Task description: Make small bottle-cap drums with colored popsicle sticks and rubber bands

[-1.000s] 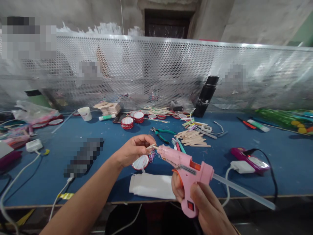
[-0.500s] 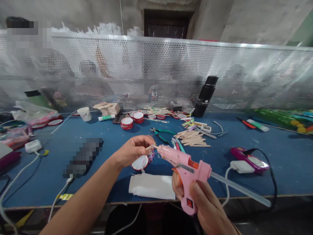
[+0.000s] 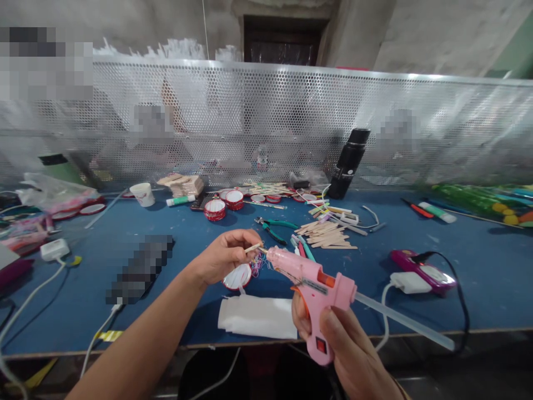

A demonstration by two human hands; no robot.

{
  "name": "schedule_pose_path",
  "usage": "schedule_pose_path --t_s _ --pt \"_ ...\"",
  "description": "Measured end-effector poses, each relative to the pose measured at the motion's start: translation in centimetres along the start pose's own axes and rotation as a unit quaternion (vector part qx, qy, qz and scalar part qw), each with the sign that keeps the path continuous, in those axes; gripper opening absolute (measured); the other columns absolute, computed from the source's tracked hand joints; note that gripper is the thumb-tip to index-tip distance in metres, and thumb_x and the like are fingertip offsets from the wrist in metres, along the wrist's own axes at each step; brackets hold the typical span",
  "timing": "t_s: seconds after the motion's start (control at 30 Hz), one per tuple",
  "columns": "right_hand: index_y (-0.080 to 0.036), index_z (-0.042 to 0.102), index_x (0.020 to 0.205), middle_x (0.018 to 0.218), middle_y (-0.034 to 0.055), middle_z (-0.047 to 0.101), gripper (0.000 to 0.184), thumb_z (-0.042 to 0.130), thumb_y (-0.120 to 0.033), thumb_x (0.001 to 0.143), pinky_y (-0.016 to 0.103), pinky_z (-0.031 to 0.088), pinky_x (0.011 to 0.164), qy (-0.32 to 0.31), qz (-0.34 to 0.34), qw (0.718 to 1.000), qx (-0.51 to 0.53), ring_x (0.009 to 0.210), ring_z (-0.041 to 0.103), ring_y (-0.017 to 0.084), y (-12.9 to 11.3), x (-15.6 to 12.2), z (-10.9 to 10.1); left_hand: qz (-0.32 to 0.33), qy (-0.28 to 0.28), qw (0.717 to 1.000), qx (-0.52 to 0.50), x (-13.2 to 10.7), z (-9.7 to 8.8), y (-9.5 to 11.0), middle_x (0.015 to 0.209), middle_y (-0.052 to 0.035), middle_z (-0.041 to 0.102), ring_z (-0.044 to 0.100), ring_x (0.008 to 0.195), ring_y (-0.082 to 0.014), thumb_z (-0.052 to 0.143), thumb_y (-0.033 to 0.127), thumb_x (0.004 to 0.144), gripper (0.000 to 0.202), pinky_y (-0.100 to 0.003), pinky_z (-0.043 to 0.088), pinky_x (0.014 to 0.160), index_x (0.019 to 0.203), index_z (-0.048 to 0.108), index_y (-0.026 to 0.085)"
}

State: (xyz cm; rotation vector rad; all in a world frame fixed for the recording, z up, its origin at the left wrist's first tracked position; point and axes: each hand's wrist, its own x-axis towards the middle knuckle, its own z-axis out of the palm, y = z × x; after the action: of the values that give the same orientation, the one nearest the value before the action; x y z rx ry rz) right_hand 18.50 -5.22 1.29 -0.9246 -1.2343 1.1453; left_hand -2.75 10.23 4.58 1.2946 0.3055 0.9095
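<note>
My right hand [image 3: 339, 344] grips the handle of a pink hot glue gun [image 3: 315, 289] with a clear glue stick [image 3: 403, 321] sticking out of its back. The gun's nozzle touches the tip of a small wooden stick [image 3: 253, 248] pinched in the fingers of my left hand [image 3: 227, 254]. Both hands hover above the front of the blue table [image 3: 478, 244]. Under the left hand lies a round red-rimmed lid [image 3: 237, 277]. A folded white cloth [image 3: 258, 316] lies below the gun at the table's front edge.
Loose wooden sticks [image 3: 327, 234], green-handled pliers [image 3: 275, 226], red-rimmed lids [image 3: 216, 208], a white cup [image 3: 144, 194] and a black bottle [image 3: 348, 163] lie further back. A purple device with a white plug [image 3: 420, 275] sits right. A perforated metal screen [image 3: 266, 122] closes the table's far side.
The glue gun and my right hand have drifted slightly left and down. My left hand keeps pinching the stick at the nozzle.
</note>
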Motion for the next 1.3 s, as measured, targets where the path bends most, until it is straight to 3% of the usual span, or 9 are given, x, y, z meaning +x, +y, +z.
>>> schedule_pose_path --t_s 0.2,0.3,0.5,0.6,0.7,0.77,0.83,1.1,1.3 --pt "-0.020 0.072 0.104 0.099 0.0122 0.069 0.047 0.058 -0.064 0.096 0.036 0.056 0.072 -0.037 0.033 0.995 0.092 0.078 0.061 0.020 1.1 -0.7 -1.1 -0.004 0.016 1.000 -0.011 0.0 -0.4 -0.3 0.082 -0.0025 0.062 0.050 0.067 -0.0090 0.099 0.042 0.061 0.041 -0.019 0.039 0.057 0.087 0.082 0.015" --pt "-0.023 0.074 0.115 0.117 0.0163 0.072 0.045 0.062 -0.062 0.094 0.042 0.060 0.080 -0.003 0.021 0.993 0.115 0.095 0.068 0.027 1.1 -1.3 -2.0 -0.004 0.027 0.999 -0.021 0.1 -0.7 -0.4 0.083 -0.0026 0.062 0.051 0.069 -0.0091 0.100 0.039 0.061 0.041 -0.018 0.041 0.059 0.090 0.082 0.016" --pt "-0.024 0.070 0.121 0.105 0.0127 0.076 0.037 0.067 -0.050 0.094 0.032 0.058 0.063 0.126 -0.105 0.982 -0.094 0.082 0.071 0.025 -1.6 -1.3 -5.5 0.001 0.035 0.998 -0.050 0.3 -0.9 -0.3 0.084 -0.0028 0.063 0.054 0.073 -0.0088 0.100 0.033 0.063 0.039 -0.016 0.044 0.062 0.093 0.082 0.015" --pt "-0.024 0.069 0.114 0.099 0.0082 0.075 0.029 0.073 -0.040 0.089 0.032 0.056 0.068 0.128 -0.193 0.913 -0.335 0.079 0.070 0.023 -3.4 -0.1 -8.7 0.003 0.036 0.997 -0.065 0.3 -0.9 -0.1 0.087 -0.0038 0.064 0.055 0.073 -0.0083 0.098 0.034 0.066 0.039 -0.015 0.046 0.062 0.094 0.081 0.013" --pt "-0.021 0.070 0.104 0.095 0.0091 0.076 0.022 0.066 -0.031 0.085 0.040 0.055 0.076 0.111 -0.234 0.780 -0.569 0.082 0.069 0.027 -3.7 1.4 -12.0 0.004 0.039 0.996 -0.082 0.2 -0.8 0.0 0.090 -0.0047 0.065 0.055 0.074 -0.0089 0.097 0.036 0.069 0.038 -0.016 0.047 0.062 0.095 0.080 0.013" --pt "-0.020 0.071 0.109 0.101 0.0107 0.077 0.028 0.057 -0.023 0.085 0.045 0.053 0.083 0.098 -0.206 0.713 -0.663 0.091 0.070 0.030 -2.8 2.2 -13.7 0.006 0.042 0.995 -0.095 0.1 -0.7 0.0 0.091 -0.0050 0.065 0.056 0.077 -0.0101 0.096 0.036 0.070 0.037 -0.016 0.048 0.062 0.094 0.080 0.014" --pt "-0.019 0.071 0.107 0.098 0.0112 0.076 0.028 0.054 -0.022 0.085 0.046 0.052 0.082 0.079 -0.177 0.677 -0.710 0.089 0.069 0.032 -1.4 2.7 -14.8 0.008 0.047 0.993 -0.107 0.1 -0.8 0.0 0.092 -0.0050 0.064 0.056 0.079 -0.0108 0.096 0.037 0.069 0.038 -0.016 0.048 0.061 0.094 0.079 0.014" --pt "-0.020 0.071 0.104 0.100 0.0112 0.077 0.023 0.058 -0.027 0.086 0.043 0.053 0.081 0.038 -0.131 0.682 -0.719 0.090 0.070 0.030 2.8 3.3 -15.1 0.000 0.037 0.988 -0.148 0.0 -0.8 0.2 0.092 -0.0039 0.058 0.054 0.080 -0.0105 0.096 0.040 0.069 0.040 -0.016 0.047 0.061 0.093 0.077 0.013" --pt "-0.022 0.069 0.114 0.111 0.0123 0.076 0.032 0.062 -0.037 0.087 0.045 0.054 0.086 0.044 -0.157 0.677 -0.718 0.096 0.072 0.032 3.8 2.7 -15.6 0.000 0.011 0.990 -0.142 -0.3 -0.4 0.4 0.091 -0.0039 0.056 0.052 0.077 -0.0100 0.095 0.040 0.070 0.039 -0.017 0.047 0.063 0.090 0.077 0.012"
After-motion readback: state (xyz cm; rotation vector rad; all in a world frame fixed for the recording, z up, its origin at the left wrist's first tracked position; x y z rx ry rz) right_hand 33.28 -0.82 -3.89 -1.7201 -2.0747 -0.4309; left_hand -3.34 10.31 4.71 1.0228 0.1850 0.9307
